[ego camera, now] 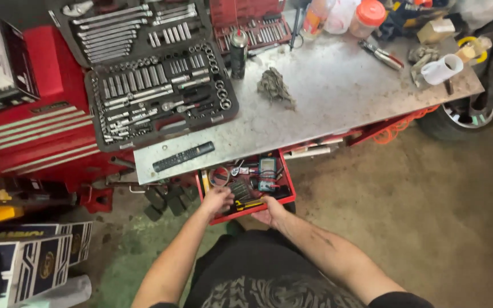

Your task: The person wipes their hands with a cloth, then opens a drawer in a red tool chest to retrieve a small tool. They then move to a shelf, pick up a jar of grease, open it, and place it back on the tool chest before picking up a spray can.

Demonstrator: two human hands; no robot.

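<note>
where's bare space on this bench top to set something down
The biggest bare patch on the metal bench top lies between the crumpled rag and the white cup, running to the front edge. A smaller strip sits right of the black bar. The socket set and the back edge are crowded.

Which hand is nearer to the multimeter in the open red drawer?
Right. The right hand grips the drawer's front edge just below the multimeter; the left hand reaches into the drawer further to its left.
</note>
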